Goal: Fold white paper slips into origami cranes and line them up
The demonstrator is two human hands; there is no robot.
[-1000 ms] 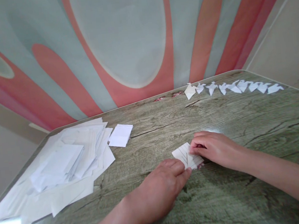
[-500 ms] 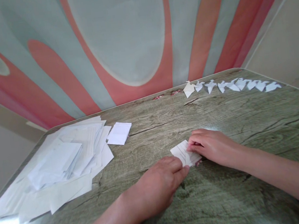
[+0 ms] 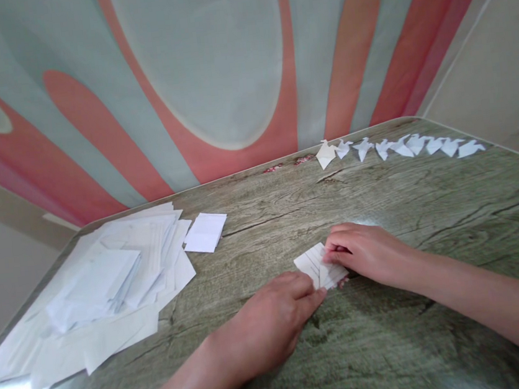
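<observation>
A small white folded paper (image 3: 315, 264) with dark printed or drawn lines lies on the wood-grain table between my hands. My left hand (image 3: 284, 307) is closed at its near left edge, thumb and fingers pinching the lower corner. At the paper's right side, my right hand (image 3: 357, 247) pinches a fold with thumb and fingertips, the other fingers curled in. Part of the paper's right side is hidden under those fingers.
Loose white sheets lie in a large pile (image 3: 110, 280) on the left. Beside it sits a small stack of cut paper squares (image 3: 206, 232). Several folded paper birds (image 3: 402, 147) stand in a row along the table's back right edge, by the patterned wall (image 3: 206, 57).
Both hands keep their hold on the folded paper, with hardly any finger movement. The whole view has shifted very slightly.
</observation>
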